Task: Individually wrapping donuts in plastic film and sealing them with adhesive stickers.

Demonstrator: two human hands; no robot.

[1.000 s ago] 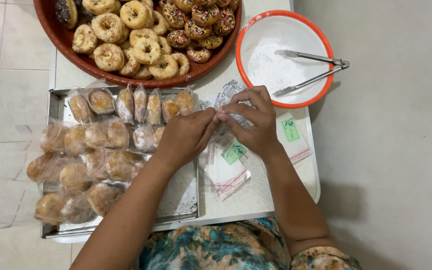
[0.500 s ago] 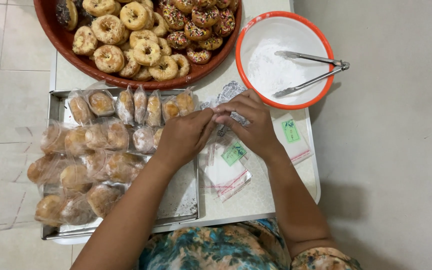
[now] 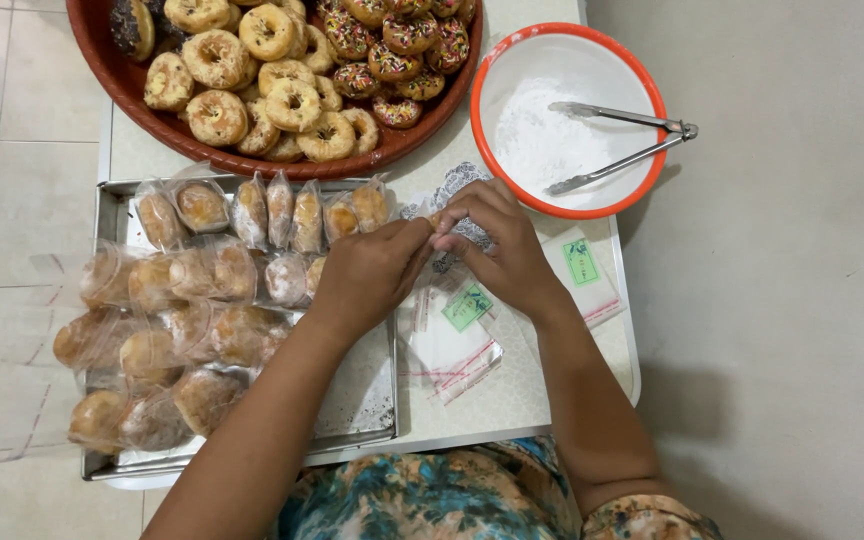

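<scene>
My left hand (image 3: 370,272) and my right hand (image 3: 497,245) meet over the middle of a small white table (image 3: 522,395). Both pinch a clear plastic bag (image 3: 452,222) with a doughnut inside; my fingers hide most of it. To the left lies a metal tray (image 3: 367,395) filled with several bagged doughnuts (image 3: 197,275). Under my right wrist is a loose stack of empty clear bags with green labels (image 3: 467,310).
A big brown round tray (image 3: 422,130) piled with sugared and sprinkled doughnuts (image 3: 282,70) sits at the top. A white bowl with an orange rim (image 3: 592,205) holds sugar powder and metal tongs (image 3: 617,140). Tiled floor lies left, grey floor right.
My hands have barely moved; the fingers have closed tighter together on the bag between them.
</scene>
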